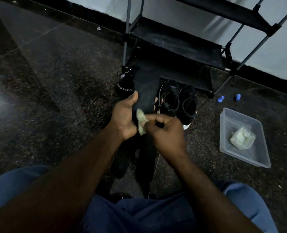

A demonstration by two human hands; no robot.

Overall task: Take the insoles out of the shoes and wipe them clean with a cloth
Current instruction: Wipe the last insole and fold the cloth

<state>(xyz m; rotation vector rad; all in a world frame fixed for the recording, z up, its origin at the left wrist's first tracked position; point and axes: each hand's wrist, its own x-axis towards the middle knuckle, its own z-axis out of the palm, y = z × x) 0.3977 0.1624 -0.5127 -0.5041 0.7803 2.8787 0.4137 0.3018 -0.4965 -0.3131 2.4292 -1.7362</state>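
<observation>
The insole [147, 88] is held in the air above the floor [63, 98], in front of the shoes and below the shoe rack [173, 46]. It is gripped at its near part by the left grip [124, 116]: the thumb is laid on the upper face and the fingers are curled round from beneath. It seems to be held so that the broad face is turned up toward the person and left free for wiping.

The right grip [166, 132] is closed on a pale green cloth [141, 121], which is pinched and pressed on the near end of the insole, beside the left thumb. It is judged that the wiping is in progress there.

The long axis of the insole runs away from the person, toward the rack, and its far end is raised a little. Whether that end is the toe or the heel cannot be told in the dim light.

Two black shoes [170, 98] stand just beyond the hands, so that they are near for the next insole. A second cloth [242, 138] lies in a clear tray [231, 120] on the right, well apart. Dark flat pieces lie on the floor under the hands; they may be other insoles, but this is not certain.
</observation>
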